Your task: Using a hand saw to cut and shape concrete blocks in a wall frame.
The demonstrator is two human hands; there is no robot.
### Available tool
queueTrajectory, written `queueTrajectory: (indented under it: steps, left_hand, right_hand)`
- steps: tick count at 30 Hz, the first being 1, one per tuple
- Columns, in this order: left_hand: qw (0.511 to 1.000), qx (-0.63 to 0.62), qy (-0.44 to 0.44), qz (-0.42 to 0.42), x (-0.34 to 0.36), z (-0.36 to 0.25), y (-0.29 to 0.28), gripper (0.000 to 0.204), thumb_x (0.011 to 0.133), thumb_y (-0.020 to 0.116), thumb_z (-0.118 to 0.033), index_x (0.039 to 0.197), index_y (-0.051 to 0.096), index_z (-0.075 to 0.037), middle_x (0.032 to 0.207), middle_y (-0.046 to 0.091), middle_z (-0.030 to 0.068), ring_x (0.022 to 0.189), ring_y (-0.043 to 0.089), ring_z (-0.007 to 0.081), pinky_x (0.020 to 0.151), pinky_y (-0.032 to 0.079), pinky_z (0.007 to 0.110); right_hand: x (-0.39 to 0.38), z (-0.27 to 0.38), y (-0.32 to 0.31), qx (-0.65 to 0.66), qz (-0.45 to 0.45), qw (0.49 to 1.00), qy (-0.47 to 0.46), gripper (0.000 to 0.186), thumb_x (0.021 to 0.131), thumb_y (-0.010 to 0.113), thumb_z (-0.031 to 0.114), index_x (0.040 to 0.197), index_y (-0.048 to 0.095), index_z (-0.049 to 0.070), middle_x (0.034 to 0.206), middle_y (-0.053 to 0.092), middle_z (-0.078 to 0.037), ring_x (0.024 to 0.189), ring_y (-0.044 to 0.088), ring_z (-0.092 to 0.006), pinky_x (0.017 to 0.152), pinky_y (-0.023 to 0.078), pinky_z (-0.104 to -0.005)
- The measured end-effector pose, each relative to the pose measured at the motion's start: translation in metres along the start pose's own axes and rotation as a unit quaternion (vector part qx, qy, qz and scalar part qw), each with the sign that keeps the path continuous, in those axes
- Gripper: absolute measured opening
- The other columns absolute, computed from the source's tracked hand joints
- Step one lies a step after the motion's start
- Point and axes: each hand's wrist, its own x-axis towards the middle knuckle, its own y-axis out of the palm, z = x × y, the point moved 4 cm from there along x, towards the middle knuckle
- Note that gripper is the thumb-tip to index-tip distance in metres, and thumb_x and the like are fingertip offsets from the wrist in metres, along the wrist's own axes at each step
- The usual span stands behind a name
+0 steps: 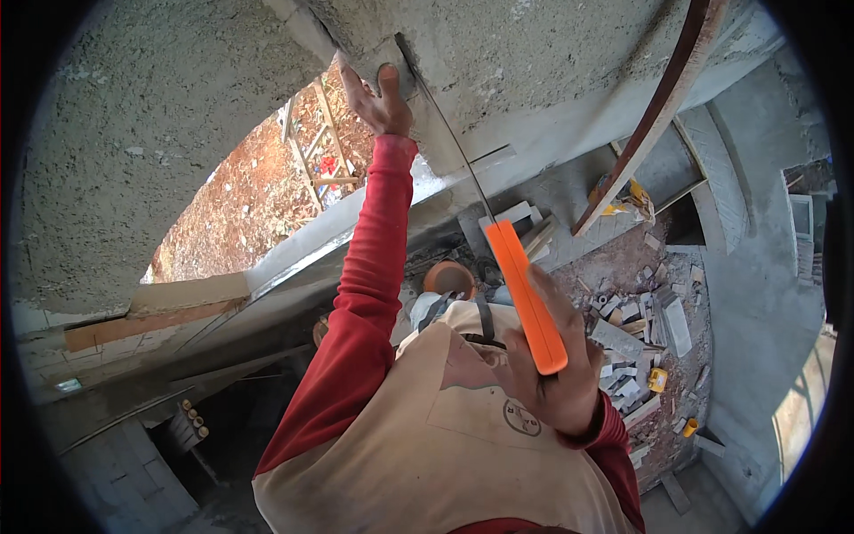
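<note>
My left hand [381, 105] reaches up to the rough grey cement wall [222, 80], at the edge of a curved opening. Its thumb stands apart from the outstretched fingers, and the palm rests by a smooth grey patch. In front of my chest my right hand [565, 356] is wrapped round the orange handle of a handsaw [525, 298]. The long thin blade, seen edge-on, slants up and left. Its dark tip lies close to the wall, just right of my left thumb; whether it touches cannot be told.
A curved reddish-brown strip [654, 116] hangs across the upper right. Below lie broken blocks and rubble [654, 320], with a yellow container [657, 380]. An orange bucket [450, 279] stands beneath me. Outside the opening, a wooden frame [320, 147] stands on reddish ground.
</note>
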Motion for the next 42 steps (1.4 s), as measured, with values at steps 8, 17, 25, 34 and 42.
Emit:
queueTrajectory:
  steps: [8, 17, 25, 34, 42]
  left_hand:
    - [0.999, -0.007, -0.023, 0.028, -0.003, 0.007, 0.003, 0.097, 0.083, 0.068, -0.057, 0.149, 0.032, 0.006, 0.136, 0.051, 0.0188, 0.119, 0.054, 0.0267, 0.1, 0.045, 0.037]
    - [0.998, -0.034, -0.015, 0.047, 0.002, 0.004, 0.006, 0.099, 0.083, 0.069, -0.058, 0.148, 0.032, 0.006, 0.138, 0.05, 0.0178, 0.121, 0.053, 0.0253, 0.1, 0.045, 0.037]
    - [0.999, -0.04, -0.001, 0.02, 0.0, -0.005, 0.0, 0.103, 0.083, 0.07, -0.058, 0.149, 0.028, 0.009, 0.139, 0.05, 0.0191, 0.123, 0.052, 0.0258, 0.103, 0.042, 0.036]
    - [1.0, -0.018, 0.0, -0.001, 0.0, 0.001, 0.002, 0.1, 0.082, 0.067, -0.06, 0.149, 0.033, 0.006, 0.134, 0.055, 0.0168, 0.118, 0.056, 0.0246, 0.098, 0.044, 0.035]
    - [1.0, -0.005, -0.009, 0.02, -0.002, 0.012, 0.004, 0.101, 0.081, 0.069, -0.059, 0.148, 0.033, 0.007, 0.137, 0.053, 0.0188, 0.121, 0.054, 0.0267, 0.1, 0.043, 0.036]
  right_hand:
    - [0.031, -0.032, 0.022, -0.007, -0.02, 0.997, 0.076, 0.052, 0.091, 0.065, 0.007, 0.14, 0.045, 0.004, 0.126, 0.062, -0.024, 0.1, 0.071, -0.035, 0.076, 0.059, -0.0366]
    - [0.075, -0.061, 0.049, -0.002, -0.003, 0.994, 0.106, 0.058, 0.09, 0.064, 0.002, 0.143, 0.04, 0.004, 0.119, 0.065, -0.022, 0.071, 0.071, -0.0346, 0.06, 0.058, -0.0368]
    - [-0.007, -0.02, 0.016, 0.0, -0.01, 0.991, 0.13, 0.051, 0.089, 0.065, 0.002, 0.137, 0.048, 0.0, 0.125, 0.064, -0.021, 0.107, 0.069, -0.0285, 0.084, 0.057, -0.0352]
    - [-0.029, -0.021, 0.01, -0.078, -0.009, 0.993, 0.089, 0.05, 0.089, 0.062, 0.0, 0.138, 0.048, 0.001, 0.125, 0.063, -0.02, 0.104, 0.07, -0.0314, 0.077, 0.059, -0.0342]
    - [0.066, -0.083, 0.062, 0.014, -0.05, 0.993, 0.103, 0.068, 0.08, 0.064, -0.006, 0.143, 0.043, 0.007, 0.106, 0.068, -0.024, 0.068, 0.066, -0.0386, 0.058, 0.054, -0.0392]
